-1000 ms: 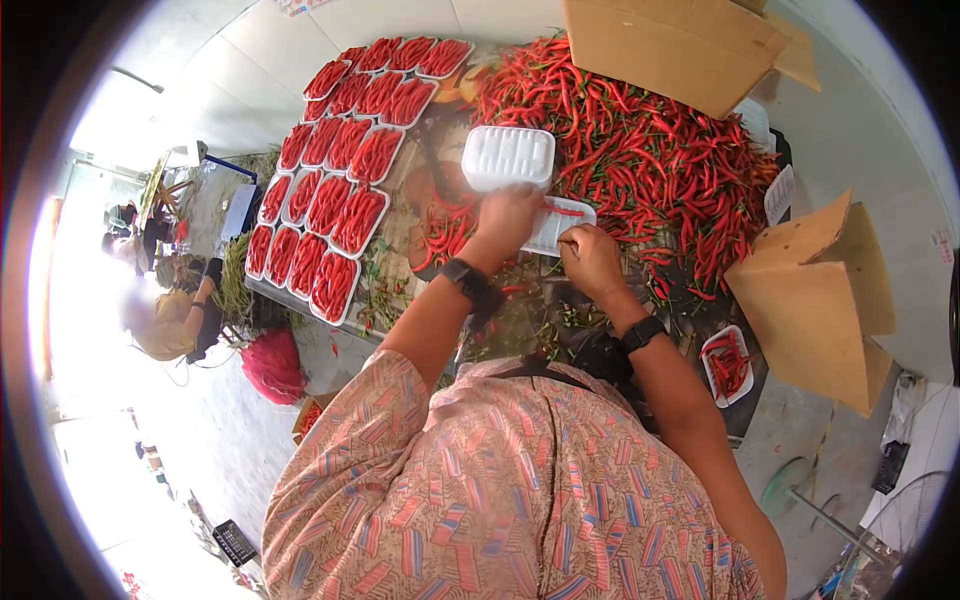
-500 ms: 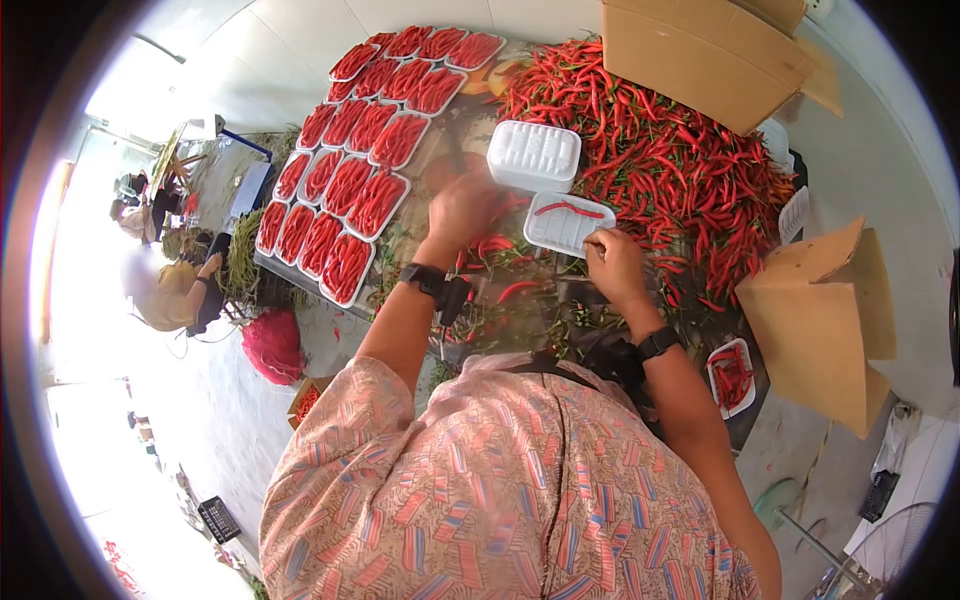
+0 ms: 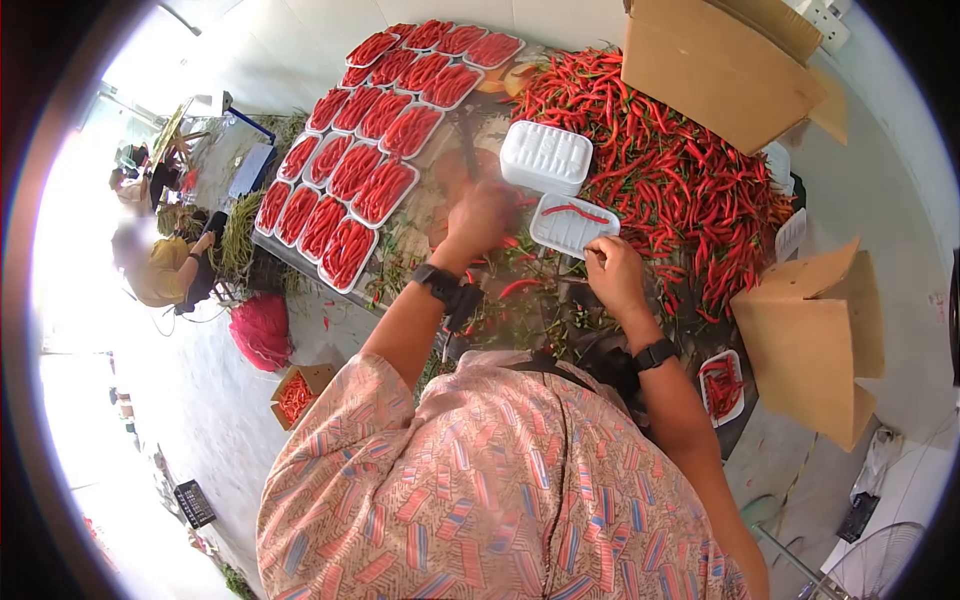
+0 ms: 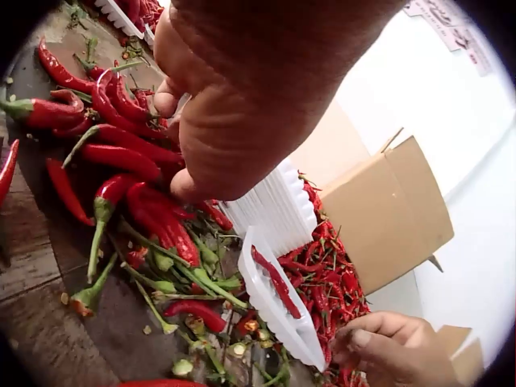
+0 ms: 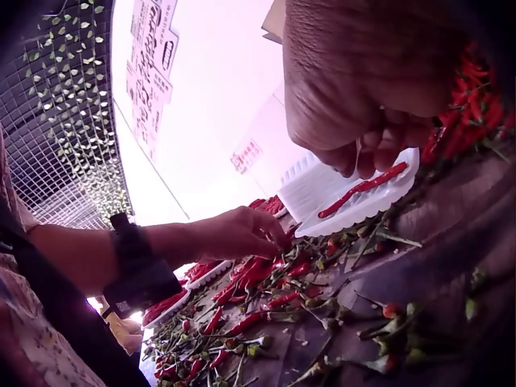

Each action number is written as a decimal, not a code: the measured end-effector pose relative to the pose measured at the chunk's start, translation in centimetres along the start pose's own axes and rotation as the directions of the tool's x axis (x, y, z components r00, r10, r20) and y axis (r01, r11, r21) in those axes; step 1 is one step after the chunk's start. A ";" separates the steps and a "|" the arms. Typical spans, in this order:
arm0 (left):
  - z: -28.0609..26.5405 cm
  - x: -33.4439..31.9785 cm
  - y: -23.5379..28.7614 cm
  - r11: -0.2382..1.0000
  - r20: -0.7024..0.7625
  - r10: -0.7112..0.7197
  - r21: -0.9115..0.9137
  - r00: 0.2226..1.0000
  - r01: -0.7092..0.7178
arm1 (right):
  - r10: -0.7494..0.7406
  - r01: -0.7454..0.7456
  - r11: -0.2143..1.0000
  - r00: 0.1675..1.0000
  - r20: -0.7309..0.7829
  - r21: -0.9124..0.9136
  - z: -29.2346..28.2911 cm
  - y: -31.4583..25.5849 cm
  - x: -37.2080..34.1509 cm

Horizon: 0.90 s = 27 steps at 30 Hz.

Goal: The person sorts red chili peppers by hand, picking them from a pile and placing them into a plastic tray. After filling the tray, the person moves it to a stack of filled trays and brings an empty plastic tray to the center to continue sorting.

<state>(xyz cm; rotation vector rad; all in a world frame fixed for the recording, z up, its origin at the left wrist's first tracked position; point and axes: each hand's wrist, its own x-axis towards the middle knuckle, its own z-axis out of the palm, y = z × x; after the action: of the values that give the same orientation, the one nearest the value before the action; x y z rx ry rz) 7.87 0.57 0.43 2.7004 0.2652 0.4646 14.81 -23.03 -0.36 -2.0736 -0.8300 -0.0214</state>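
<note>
Over a small heap of loose red chillies (image 4: 133, 153), my left hand (image 3: 480, 215) reaches down, blurred in the head view. The left wrist view has its thumb and a finger apart, close above the chillies; the other fingertips are hidden. My right hand (image 3: 615, 272) pinches the near right corner of a white tray (image 3: 560, 235). One red chilli (image 3: 575, 210) lies lengthwise in that tray. In the right wrist view the curled fingers (image 5: 379, 153) overlap the tray's rim. Just behind stands a stack of upturned white trays (image 3: 546, 158).
A large pile of red chillies (image 3: 680, 180) covers the table's right side. Rows of filled trays (image 3: 380, 190) sit at the left. Cardboard boxes (image 3: 810, 330) flank the pile, and a part-filled tray (image 3: 722, 388) lies near the right edge. Green stems (image 5: 322, 322) litter the tabletop.
My left hand has moved left from the tray to the loose chillies, leaving the one chilli in the tray. My right hand stays at the tray's corner. The head view has shifted.
</note>
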 end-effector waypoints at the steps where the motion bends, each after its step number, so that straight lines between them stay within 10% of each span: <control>1: -1.0 0.0 0.6 1.000 -0.003 -0.003 0.001 1.000 0.003 | -0.003 0.003 1.000 1.000 -0.001 -0.003 0.0 -0.1 0.0; 7: -4.4 -0.5 1.4 0.920 0.123 -0.205 -0.314 0.971 0.234 | 0.019 -0.022 0.994 0.999 0.030 0.103 0.5 -0.9 1.1; 9: -3.3 -0.8 -0.6 0.645 0.249 -0.200 -0.695 0.948 0.319 | 0.084 -0.104 0.975 0.990 0.109 0.195 0.5 -1.9 2.0; 12: -2.8 -1.4 -0.3 0.550 0.315 -0.107 -0.772 0.943 0.320 | 0.071 -0.145 0.918 0.976 0.206 0.368 1.6 -2.6 3.3; 22: -0.5 -2.8 3.4 0.420 0.390 -0.099 -0.818 0.915 0.394 | 0.192 -0.365 0.792 0.910 0.368 0.490 2.1 -3.0 3.1; 27: -1.2 -2.7 4.5 0.679 0.350 -0.121 -0.653 0.929 0.335 | 0.295 -0.427 0.736 0.901 0.318 0.526 1.1 -2.1 2.8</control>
<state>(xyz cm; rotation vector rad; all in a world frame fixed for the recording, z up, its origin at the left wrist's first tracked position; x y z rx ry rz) 5.49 -3.81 2.53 1.8960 0.2736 0.0613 15.54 -19.83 1.35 -1.6132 -0.4494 0.6178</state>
